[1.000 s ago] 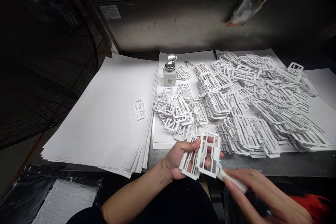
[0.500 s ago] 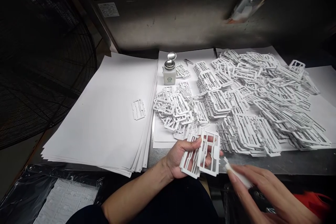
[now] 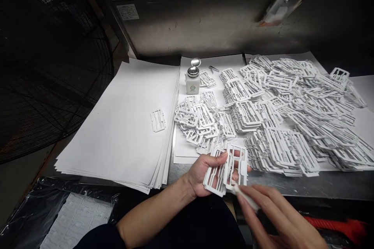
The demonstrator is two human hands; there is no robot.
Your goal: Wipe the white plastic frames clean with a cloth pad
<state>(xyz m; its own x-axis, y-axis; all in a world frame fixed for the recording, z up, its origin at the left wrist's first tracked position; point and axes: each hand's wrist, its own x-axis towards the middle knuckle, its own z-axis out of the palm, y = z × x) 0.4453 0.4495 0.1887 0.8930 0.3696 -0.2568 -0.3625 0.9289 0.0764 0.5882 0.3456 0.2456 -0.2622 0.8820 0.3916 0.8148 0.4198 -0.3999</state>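
My left hand (image 3: 201,175) holds several white slotted plastic frames (image 3: 236,165), fanned out above the table's front edge, thumb on top and fingers behind. Pinched in my right hand (image 3: 271,210) is a small white piece, perhaps cloth or wipe (image 3: 248,199); its tip touches the lower edge of the right-hand frame. A loose heap of similar frames (image 3: 204,114) lies just beyond my left hand. One single frame (image 3: 158,120) rests on the white paper stack (image 3: 117,124) at the left.
A white pump bottle (image 3: 193,81) with its metal lid raised stands behind the heap, near a small metal clipper (image 3: 214,69). Large piles of frames (image 3: 292,116) cover the right side. A black-lined container (image 3: 82,218) holding white parts is at lower left. Something red (image 3: 336,225) lies lower right.
My right hand has moved left with the white piece, which now touches the held frame. The whole view has shifted slightly.
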